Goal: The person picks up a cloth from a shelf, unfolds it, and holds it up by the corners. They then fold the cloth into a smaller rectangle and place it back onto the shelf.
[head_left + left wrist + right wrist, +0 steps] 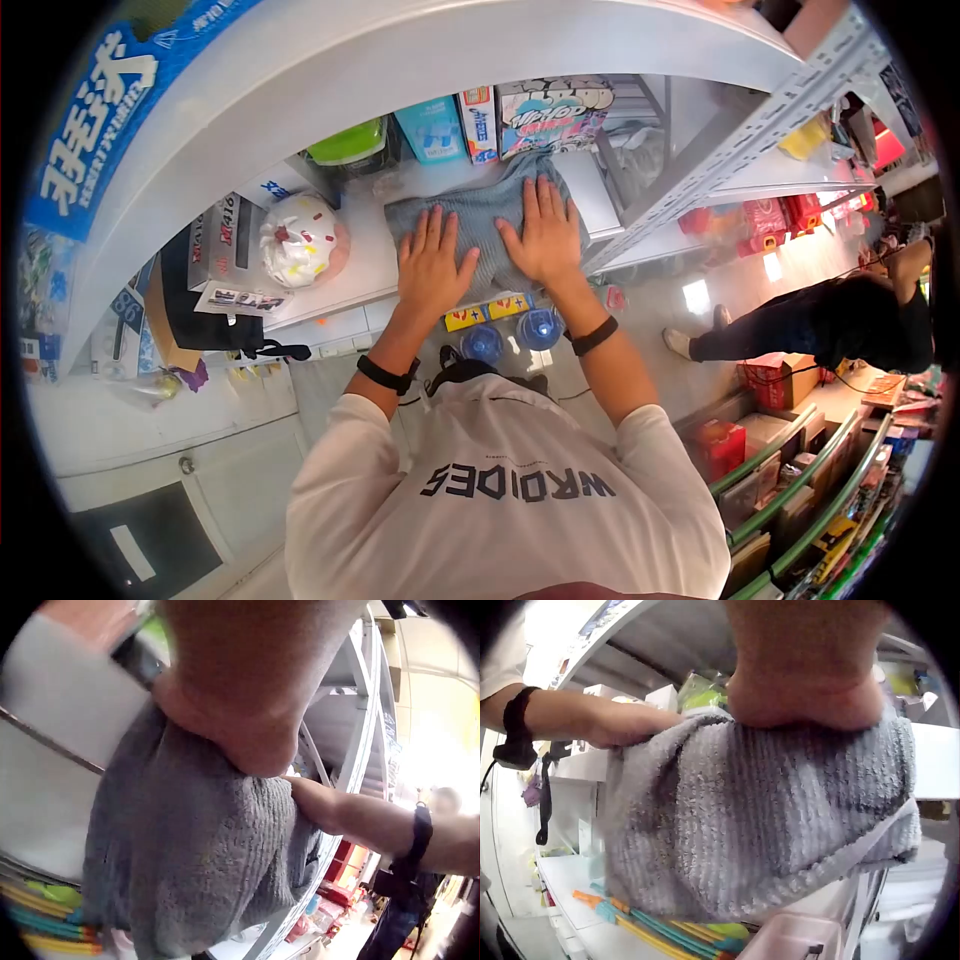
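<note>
A grey ribbed towel (490, 225) lies over the front part of a white shelf (360, 255), and its near edge hangs down past the shelf's front in both wrist views. My left hand (433, 262) rests on the towel's left part with fingers straight, pointing to the back. On its right part my right hand (545, 232) lies palm down, fingers extended and thumb out to the left. In the left wrist view the towel (202, 847) drapes in folds below the left hand; from the right wrist, the towel's (765, 810) ribbed weave shows close up.
A white ball-shaped item with colored bits (298, 240) sits left of the towel, beside a grey box (225, 240). Behind stand a light-blue pack (432, 130) and a graffiti-print box (555, 115). A metal shelf post (700, 160) rises at right. Another person (800, 325) stands further right.
</note>
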Demonstrator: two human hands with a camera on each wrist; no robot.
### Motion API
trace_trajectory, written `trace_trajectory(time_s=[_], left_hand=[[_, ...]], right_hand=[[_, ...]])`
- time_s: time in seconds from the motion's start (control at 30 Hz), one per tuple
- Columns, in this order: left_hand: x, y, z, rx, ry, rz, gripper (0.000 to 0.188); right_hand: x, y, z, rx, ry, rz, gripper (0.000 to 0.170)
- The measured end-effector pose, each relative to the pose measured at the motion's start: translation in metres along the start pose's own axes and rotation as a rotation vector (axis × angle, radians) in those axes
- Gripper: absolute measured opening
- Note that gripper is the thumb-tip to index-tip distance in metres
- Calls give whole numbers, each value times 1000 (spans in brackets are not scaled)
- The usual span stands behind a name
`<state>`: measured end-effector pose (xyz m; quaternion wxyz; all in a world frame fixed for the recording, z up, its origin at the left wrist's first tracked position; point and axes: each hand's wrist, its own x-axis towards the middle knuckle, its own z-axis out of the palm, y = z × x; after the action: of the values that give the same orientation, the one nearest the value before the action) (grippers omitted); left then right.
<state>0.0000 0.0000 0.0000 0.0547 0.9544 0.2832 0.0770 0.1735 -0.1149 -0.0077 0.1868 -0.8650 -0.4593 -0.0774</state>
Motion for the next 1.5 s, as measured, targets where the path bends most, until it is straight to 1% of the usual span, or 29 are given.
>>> trace_trajectory(time_s=[0.07,0.1,0.2,0.3,0.37,0.4,0.43,0.5,0.63,0.7,0.77,0.83,0.9,0.93,0.97,1.0,1.03,1.07,1.1,1.17,1.27,1.3,1.33,1.37,1.4,1.43,1.5], left_hand=[[-22,13,-4,-35,99,10,67],[35,-17,3,13,177,31,67],[15,-6,11,-31,167,12,66],[17,-7,8,36,186,-1,67],[17,-7,13,27,151,-18,68],[18,-8,12,30,151,-18,73],[17,-9,12,41,156,-14,73],[18,-9,12,6,151,-21,71],[21,-8,17,7,167,-65,68],[14,-12,20,23,156,-46,67],[2,-14,22,29,130,-21,67],[18,-12,9,31,142,26,67],[23,-11,-9,41,-89,-3,68],[35,-1,-31,-132,-219,-117,75],[38,-2,-23,-116,-204,-92,75],[38,-2,-2,-42,-76,-107,76],[40,1,11,22,60,-113,77],[37,2,10,13,73,-105,78],[39,1,11,3,84,-89,80],[42,-4,21,47,97,-80,80],[53,-3,14,47,99,-68,77],[53,-4,16,55,113,-51,77],[48,-6,19,24,118,-74,75],[44,-10,21,-1,126,-95,72],[45,-18,31,-22,223,-67,64],[45,-20,30,2,234,-51,64],[43,-22,27,-163,320,23,57]], right_hand=[[-22,-3,-15,-5,15,43,86],[37,-4,12,14,105,25,86],[14,0,11,15,66,53,85],[15,-4,12,78,119,95,85],[15,-2,13,22,47,101,87],[16,-3,10,31,44,100,86],[14,-3,10,40,53,101,86],[13,0,9,96,63,68,84],[10,12,9,93,69,18,83],[-5,17,11,38,104,-1,83],[-31,24,6,29,86,-9,82],[-25,30,-15,0,109,-17,82],[-19,24,-30,69,-131,64,80],[-12,14,-41,75,-124,70,80],[4,5,-55,142,-315,64,78],[24,4,-66,202,-489,68,76],[21,4,-37,111,-313,-21,75],[12,0,1,15,-138,-103,73],[13,0,8,24,-95,-92,71],[13,-1,11,19,-48,-78,69],[16,2,9,75,-21,-87,69],[16,2,6,100,-53,-72,68],[16,-1,4,133,-86,-65,67],[16,-2,5,146,-61,-63,67],[15,-1,6,176,-52,-56,65],[14,0,9,207,-45,-46,63],[11,-1,13,224,-7,-37,62]])
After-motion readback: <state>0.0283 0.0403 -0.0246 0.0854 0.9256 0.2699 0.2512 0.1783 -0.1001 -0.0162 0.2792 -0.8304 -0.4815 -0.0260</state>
